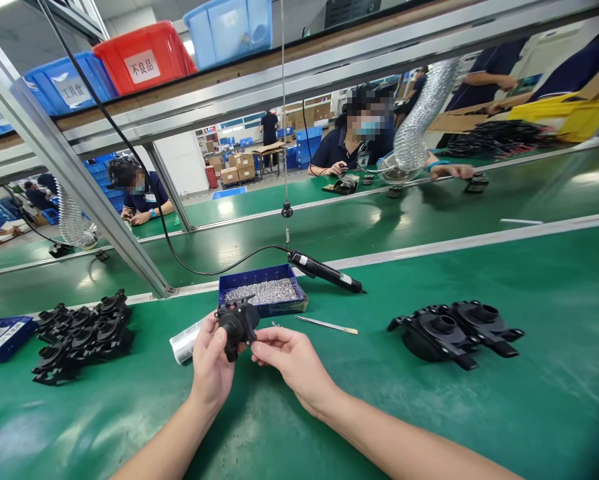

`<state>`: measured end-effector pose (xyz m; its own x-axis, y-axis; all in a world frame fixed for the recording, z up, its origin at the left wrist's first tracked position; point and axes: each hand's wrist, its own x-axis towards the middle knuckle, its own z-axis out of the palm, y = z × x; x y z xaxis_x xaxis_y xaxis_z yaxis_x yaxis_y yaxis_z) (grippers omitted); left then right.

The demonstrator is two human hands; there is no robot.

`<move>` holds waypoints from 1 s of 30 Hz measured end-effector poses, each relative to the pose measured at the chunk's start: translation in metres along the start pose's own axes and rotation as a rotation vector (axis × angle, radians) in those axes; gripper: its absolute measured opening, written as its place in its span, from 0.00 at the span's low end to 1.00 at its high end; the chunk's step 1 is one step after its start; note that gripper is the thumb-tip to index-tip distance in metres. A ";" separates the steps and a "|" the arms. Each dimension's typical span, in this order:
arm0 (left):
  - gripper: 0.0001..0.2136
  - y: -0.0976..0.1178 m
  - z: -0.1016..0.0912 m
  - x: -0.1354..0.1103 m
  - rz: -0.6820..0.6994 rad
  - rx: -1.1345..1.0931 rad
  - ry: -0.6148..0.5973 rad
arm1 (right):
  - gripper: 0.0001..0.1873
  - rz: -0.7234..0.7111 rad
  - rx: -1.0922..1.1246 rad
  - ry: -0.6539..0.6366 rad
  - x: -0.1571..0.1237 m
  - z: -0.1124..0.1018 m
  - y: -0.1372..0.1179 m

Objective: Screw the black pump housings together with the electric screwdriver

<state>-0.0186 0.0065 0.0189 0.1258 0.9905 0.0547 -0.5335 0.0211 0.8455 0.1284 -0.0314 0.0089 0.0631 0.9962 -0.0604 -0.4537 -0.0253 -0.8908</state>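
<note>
My left hand is closed around a black plastic housing with a round collar, holding it above the green bench. At the housing's right edge, the thumb and forefinger of my right hand are pinched together. Whatever may be between those fingertips is too small to make out. Just behind the housing stands a blue tray of small shiny metal pieces. A black electric screwdriver hangs beside the tray on a cable. In front of it lies a slim pointed tool. A silvery cylinder rests behind my left hand.
Similar black housings are grouped at the left, and two more sit at the right. A second blue tray is at the far left. A metal post and shelf with bins rise behind. Co-workers sit across the green line.
</note>
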 end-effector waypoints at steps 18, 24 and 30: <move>0.24 -0.021 0.005 0.000 -0.462 0.333 -0.006 | 0.15 -0.196 -1.587 0.138 0.104 -0.107 -0.133; 0.23 -0.021 0.014 -0.008 -0.486 0.379 0.008 | 0.18 -0.451 -1.440 0.239 0.073 -0.081 -0.149; 0.24 -0.021 0.013 -0.011 -0.501 0.373 -0.037 | 0.17 -0.641 -0.379 -0.190 0.020 0.000 -0.123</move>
<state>0.0022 -0.0065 0.0069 0.3177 0.8671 -0.3836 -0.0751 0.4263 0.9015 0.1851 -0.0083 0.1176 0.0418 0.8222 0.5677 -0.0416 0.5691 -0.8212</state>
